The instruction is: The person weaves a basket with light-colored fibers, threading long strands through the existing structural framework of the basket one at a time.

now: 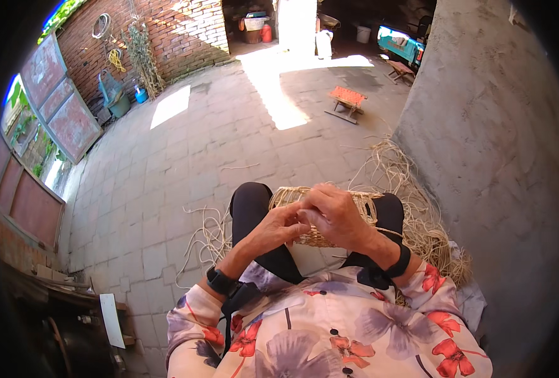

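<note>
A: Your right hand (336, 217) is curled over the near rim of the woven basket (330, 217), fingers closed on the weave. Your left hand (278, 228) pinches in against it, fingertips meeting the right thumb at the rim.

B: Is there a strand between those fingertips?

A: Too small to tell. The basket sits on your lap, across both knees in black trousers (251, 211).

B: Count for me.

A: One basket, two hands, two dark wristbands, one on each wrist. One heap of loose straw-coloured strands (411, 208) to your right by the grey plastered wall (493, 126), and a thinner scatter of strands (207, 236) on the paving to your left. Two low stools further off: one with an orange-red seat (347, 101), one plain wooden (400, 69).

B: What's hidden?

A: Your hands cover most of the basket's near side, so you see only its rim and far wall. Its base is out of sight.

B: Textures?

A: Tight, pale, ribbed weave, rounded form. The strands are thin, flat and springy-looking. The floor is square stone pavers (166, 164), and the far wall is red brick (178, 31).
</note>
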Available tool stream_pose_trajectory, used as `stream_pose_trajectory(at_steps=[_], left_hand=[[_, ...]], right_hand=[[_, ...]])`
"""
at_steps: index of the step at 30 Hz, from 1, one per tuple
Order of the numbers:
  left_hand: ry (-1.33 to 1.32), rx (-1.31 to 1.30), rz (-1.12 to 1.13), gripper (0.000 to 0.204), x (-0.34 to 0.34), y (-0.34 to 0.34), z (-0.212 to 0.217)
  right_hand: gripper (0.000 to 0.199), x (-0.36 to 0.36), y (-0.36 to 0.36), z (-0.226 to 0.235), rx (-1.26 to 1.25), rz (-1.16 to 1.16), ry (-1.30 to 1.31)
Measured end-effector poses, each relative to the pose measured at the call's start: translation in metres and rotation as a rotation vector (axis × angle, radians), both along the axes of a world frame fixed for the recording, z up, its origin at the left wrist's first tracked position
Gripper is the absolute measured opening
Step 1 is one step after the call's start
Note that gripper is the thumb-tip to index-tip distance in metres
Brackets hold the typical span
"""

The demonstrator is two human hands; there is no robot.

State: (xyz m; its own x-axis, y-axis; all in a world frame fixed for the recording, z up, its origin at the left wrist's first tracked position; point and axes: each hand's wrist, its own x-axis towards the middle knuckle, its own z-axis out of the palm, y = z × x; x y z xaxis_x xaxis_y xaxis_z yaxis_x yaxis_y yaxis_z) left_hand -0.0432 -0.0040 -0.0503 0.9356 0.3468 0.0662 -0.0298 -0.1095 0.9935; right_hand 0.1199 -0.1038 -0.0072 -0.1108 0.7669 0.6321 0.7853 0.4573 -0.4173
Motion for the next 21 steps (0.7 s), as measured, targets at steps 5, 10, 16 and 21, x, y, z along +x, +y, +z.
stream_pose_trajectory(at_steps=[5, 10, 16, 21], left_hand=[[-0.119, -0.123, 0.163, 0.028, -0.012, -0.01, 0.009], [-0.16, -0.273, 0.261, 0.021, -0.013, -0.008, -0.002], [-0.041, 0.196, 0.364, 0.016, -0.016, -0.012, -0.024], [-0.042, 0.659, 0.415, 0.01, -0.014, -0.02, -0.037]], right_hand=[[0.014, -0.013, 0.011, 0.002, -0.029, 0.06, 0.153], [0.01, -0.008, -0.022, -0.032, -0.319, -0.024, 0.502], [0.009, 0.011, -0.047, -0.032, -0.32, -0.12, 0.421], [0.008, 0.016, -0.06, -0.035, -0.423, -0.155, 0.433]])
